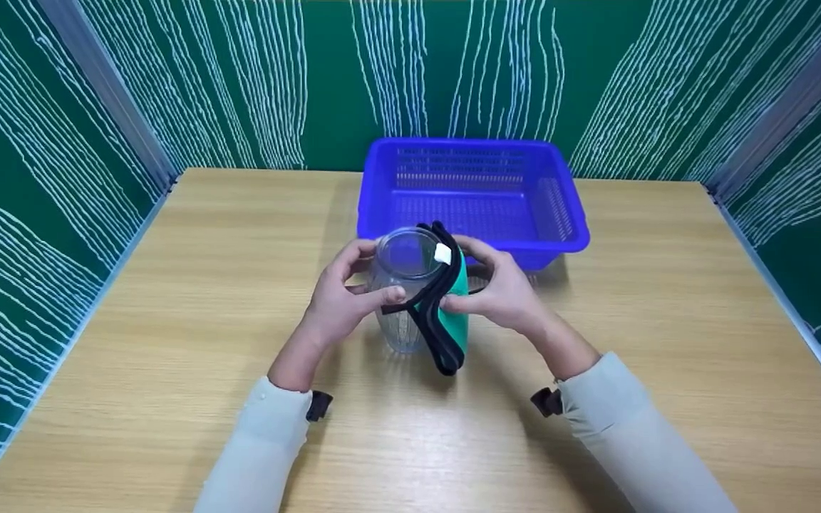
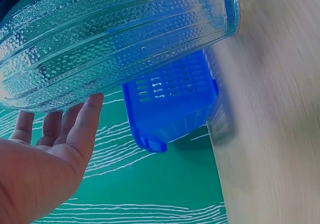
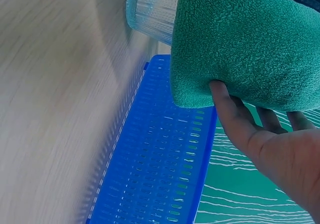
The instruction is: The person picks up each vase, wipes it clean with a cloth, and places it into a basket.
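Note:
A clear textured glass jar [image 1: 398,324] stands upright in the middle of the head view, its round mouth uncovered. My left hand [image 1: 343,296] grips it from the left, the thumb across the front by a black strip. Against the jar's right side is a folded green fleecy cloth [image 1: 459,303] with thick black edging and a small white tag. My right hand [image 1: 499,288] holds this cloth between thumb and fingers. In the right wrist view the green cloth [image 3: 240,48] hides much of the jar [image 3: 157,8]. Bumps and long ribs cover the jar [image 2: 125,43] in the left wrist view.
Just behind the hands, a blue plastic basket [image 1: 478,246] with slotted walls sits at the table's back edge. The wooden table [image 1: 189,285] spreads around it. Green walls [image 1: 332,78] with white streaks close in the back and both sides.

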`<state>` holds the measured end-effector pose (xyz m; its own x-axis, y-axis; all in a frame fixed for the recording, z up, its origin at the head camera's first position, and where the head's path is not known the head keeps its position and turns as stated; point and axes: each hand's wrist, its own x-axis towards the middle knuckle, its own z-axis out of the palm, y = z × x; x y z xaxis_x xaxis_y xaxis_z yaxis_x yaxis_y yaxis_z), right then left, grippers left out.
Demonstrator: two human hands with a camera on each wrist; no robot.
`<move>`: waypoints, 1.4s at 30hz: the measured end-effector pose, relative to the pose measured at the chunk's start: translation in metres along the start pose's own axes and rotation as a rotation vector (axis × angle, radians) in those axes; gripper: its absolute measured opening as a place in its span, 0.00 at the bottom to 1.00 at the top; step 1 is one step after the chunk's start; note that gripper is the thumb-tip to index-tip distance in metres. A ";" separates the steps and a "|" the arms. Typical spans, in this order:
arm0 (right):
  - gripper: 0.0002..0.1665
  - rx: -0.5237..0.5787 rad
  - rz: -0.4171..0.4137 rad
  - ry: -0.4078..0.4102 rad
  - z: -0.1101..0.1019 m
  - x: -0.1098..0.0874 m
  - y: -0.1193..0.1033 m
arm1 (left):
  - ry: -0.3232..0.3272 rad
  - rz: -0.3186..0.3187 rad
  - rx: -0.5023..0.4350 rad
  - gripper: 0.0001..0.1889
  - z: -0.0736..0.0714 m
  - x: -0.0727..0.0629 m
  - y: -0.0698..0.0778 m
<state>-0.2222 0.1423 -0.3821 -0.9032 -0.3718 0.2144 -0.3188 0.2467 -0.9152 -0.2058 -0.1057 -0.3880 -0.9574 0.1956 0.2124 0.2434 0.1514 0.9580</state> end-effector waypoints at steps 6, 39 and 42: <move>0.44 -0.003 0.016 0.001 0.000 -0.001 -0.001 | -0.002 -0.009 0.016 0.30 0.000 0.000 0.001; 0.46 0.067 0.035 -0.015 0.004 -0.007 0.011 | 0.003 0.006 0.042 0.31 0.001 -0.001 0.001; 0.46 0.078 0.037 -0.011 0.005 -0.008 0.013 | 0.005 0.014 0.043 0.30 0.002 -0.002 0.001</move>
<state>-0.2178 0.1444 -0.3971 -0.9104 -0.3741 0.1766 -0.2617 0.1901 -0.9462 -0.2040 -0.1045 -0.3882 -0.9545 0.1935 0.2271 0.2636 0.1905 0.9456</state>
